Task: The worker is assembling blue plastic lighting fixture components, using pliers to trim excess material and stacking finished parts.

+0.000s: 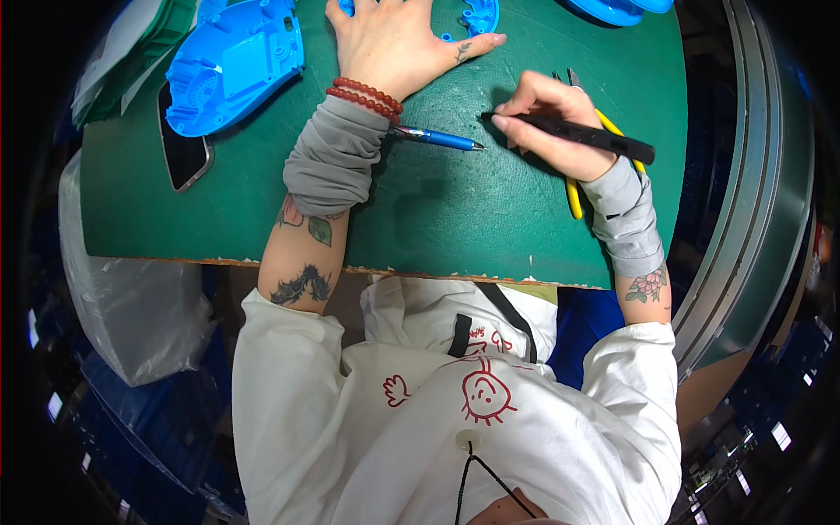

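My right hand [551, 122] grips a slim black tool [577, 133] like a pen, its tip pointing left just above the green mat [437, 219]. My left hand [402, 39] rests flat at the far edge of the mat, fingers spread over a small blue plastic part [477, 17]; a red bead bracelet circles the wrist. Between the hands a blue pen [437, 138] lies on the mat, partly under my left sleeve. Yellow-handled cutters [573, 192] lie beneath my right hand.
A large blue plastic housing [232, 66] sits at the far left, partly over a dark phone [182, 153]. More blue parts [612, 9] lie at the far right. A clear plastic bag [131, 306] hangs left of the table; a grey rail [744, 219] curves along the right.
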`<state>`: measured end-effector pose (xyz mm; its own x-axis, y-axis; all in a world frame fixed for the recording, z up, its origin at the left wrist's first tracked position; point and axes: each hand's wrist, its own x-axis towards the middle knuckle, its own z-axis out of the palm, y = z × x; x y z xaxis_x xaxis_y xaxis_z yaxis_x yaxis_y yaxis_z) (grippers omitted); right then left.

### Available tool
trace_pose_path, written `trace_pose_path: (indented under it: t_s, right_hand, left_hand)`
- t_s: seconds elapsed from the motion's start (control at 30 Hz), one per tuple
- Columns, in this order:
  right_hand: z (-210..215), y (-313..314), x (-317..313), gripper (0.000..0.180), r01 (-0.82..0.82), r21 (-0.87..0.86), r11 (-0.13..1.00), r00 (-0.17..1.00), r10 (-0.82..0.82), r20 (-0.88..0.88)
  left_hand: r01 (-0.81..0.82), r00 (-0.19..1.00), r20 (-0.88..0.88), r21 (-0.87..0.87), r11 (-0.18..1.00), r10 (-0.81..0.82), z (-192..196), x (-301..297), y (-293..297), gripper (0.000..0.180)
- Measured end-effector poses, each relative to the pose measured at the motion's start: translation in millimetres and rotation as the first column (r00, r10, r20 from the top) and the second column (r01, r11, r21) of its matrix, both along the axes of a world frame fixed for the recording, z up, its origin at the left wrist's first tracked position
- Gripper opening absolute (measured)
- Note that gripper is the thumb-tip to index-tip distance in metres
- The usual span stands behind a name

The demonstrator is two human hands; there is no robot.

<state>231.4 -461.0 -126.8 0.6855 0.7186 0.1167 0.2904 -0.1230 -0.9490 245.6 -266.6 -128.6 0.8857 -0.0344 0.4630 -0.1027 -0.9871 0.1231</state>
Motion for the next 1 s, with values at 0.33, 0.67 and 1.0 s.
trace_pose_path:
  t_s: [0.33, 0.67, 1.0]
  right_hand:
    - [7, -5, 3, 0.015, 0.203, 0.144, 0.969, 0.955, -0.164, -0.246]
    - [6, -29, 24, 0.017, 0.111, 0.126, 0.986, 0.982, -0.089, -0.164]
    - [11, -31, 21, 0.018, 0.24, -0.011, 0.971, 0.965, -0.24, -0.106]
  left_hand:
    - [-0.017, 1.0, -0.01, 0.008, 1.0, 0.017, -2, 0, 4, 0.078]
    - [-0.071, 0.997, -0.021, 0.043, 0.997, 0.072, 1, 1, 11, 0.077]
    - [-0.057, 0.998, 0.012, 0.05, 0.997, 0.057, -1, 2, 12, 0.075]
